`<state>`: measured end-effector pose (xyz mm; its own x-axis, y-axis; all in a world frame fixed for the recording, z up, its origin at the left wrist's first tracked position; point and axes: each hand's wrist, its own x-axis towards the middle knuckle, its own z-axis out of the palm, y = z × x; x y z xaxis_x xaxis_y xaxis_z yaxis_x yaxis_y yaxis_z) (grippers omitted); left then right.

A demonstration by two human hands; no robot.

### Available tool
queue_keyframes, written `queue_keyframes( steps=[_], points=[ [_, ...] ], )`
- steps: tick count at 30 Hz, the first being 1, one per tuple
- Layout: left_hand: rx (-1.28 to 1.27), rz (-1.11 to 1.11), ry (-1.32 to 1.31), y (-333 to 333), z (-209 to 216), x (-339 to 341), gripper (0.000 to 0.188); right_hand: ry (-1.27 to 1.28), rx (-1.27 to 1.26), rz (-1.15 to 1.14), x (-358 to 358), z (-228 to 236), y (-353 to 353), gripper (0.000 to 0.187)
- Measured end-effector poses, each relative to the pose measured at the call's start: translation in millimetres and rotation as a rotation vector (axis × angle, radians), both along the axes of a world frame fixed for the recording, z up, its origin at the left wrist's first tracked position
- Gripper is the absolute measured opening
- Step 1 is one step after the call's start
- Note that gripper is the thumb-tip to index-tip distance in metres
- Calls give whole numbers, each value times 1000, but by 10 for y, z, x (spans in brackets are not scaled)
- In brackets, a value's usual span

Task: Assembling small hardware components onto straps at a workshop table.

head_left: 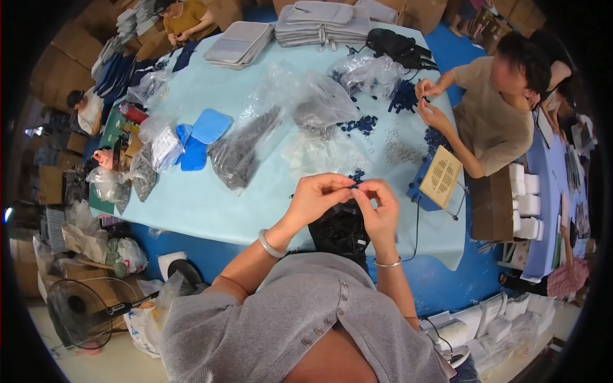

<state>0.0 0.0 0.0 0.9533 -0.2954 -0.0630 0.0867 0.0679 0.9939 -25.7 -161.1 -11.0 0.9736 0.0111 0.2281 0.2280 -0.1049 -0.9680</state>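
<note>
Over the near edge of the table, my left hand [319, 198] and my right hand [379, 210] meet fingertip to fingertip. Both pinch a small dark blue piece [355, 186], perhaps a fabric tab; the fingers cover most of it. Below them lies a black bag or cloth [337, 226] at the table edge, against my body. A few more dark blue pieces [357, 175] show just beyond my fingertips. Farther off, a heap of dark blue pieces [363, 125] and scattered small metal rings [399, 150] lie on the pale blue table [255, 220].
Clear bags of dark small parts [239, 156] and blue pouches [207, 127] lie left of centre. A blue box with a beige perforated panel [442, 177] stands at right, with a cable hanging down. Grey cases [322, 29] are stacked at the far edge. A co-worker [498, 108] handles something small.
</note>
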Motion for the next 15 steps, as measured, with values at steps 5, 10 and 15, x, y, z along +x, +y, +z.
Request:
queue_keyframes(
  steps=[5,10,15],
  points=[
    [-85,-29,196,41,74,32,18,87,435,-101,-25,41,78,10],
    [-71,0,185,109,37,130,18,170,575,-134,74,190,-9,6],
    [-83,-12,168,32,159,141,19,213,482,-114,60,181,-55,8]
  ],
)
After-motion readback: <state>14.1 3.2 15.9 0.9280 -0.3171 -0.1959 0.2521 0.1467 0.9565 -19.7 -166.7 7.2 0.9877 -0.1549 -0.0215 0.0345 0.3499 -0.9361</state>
